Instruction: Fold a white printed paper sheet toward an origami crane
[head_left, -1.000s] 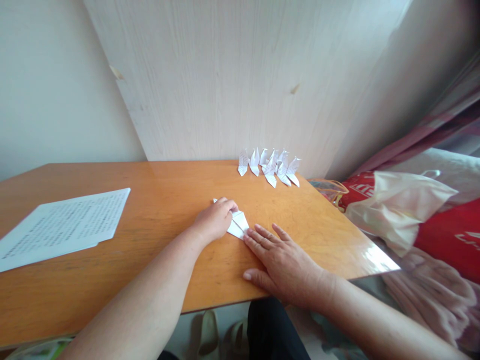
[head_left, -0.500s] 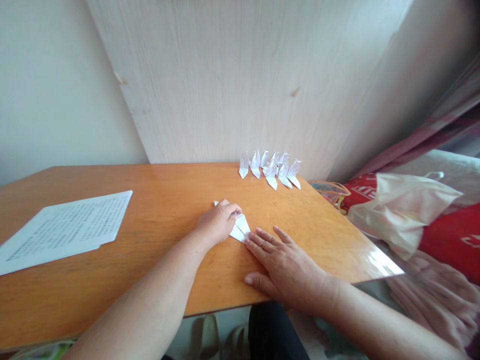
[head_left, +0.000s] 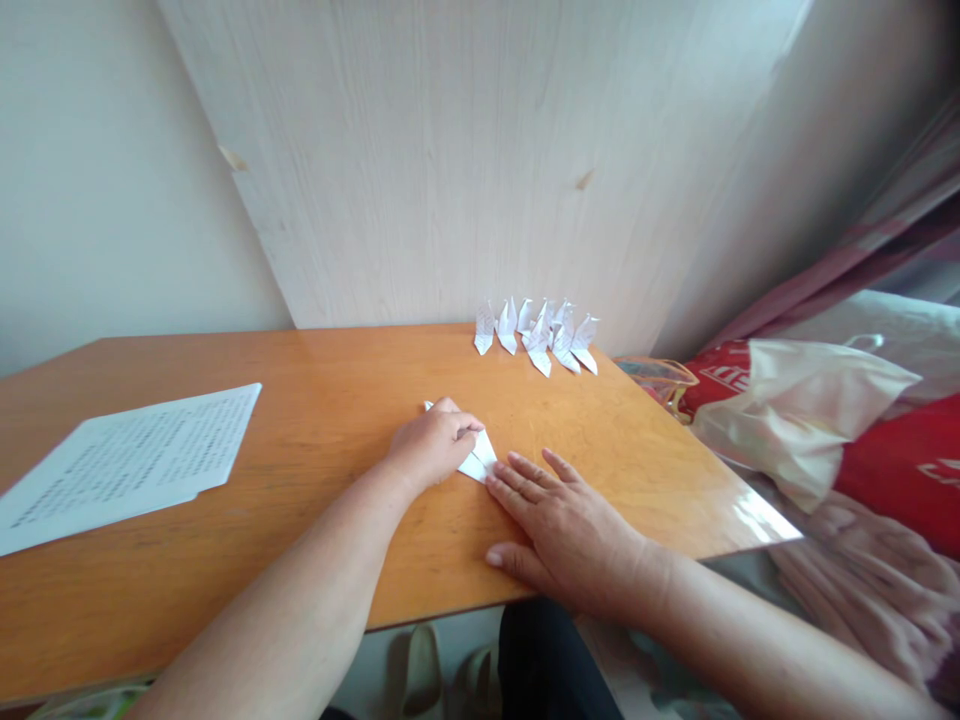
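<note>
The paper lies on the desk, between the hands and nearer the person than the standing figures. The left hand is curled closed on it, thumb and forefinger drawn together, while a small white tip pokes out past the knuckles. The right hand grasps nothing: it is flat, fingers spread, its fingertips touching the paper's near corner.

The likeliest trouble is a skewed crease — if the right fingertips bear too lightly on that corner, a pull from the left could swing the whole piece on the smooth desk. Too hard a tug against that hold might tear the thin layers. The left hand also hides much of the paper, so an edge could sit out of line unnoticed.

Compared with a second ago, the left fingers reach further across the paper, and less white shows between the hands. The right hand keeps its place at the corner — and the figures and the printed sheets lie unchanged.
</note>
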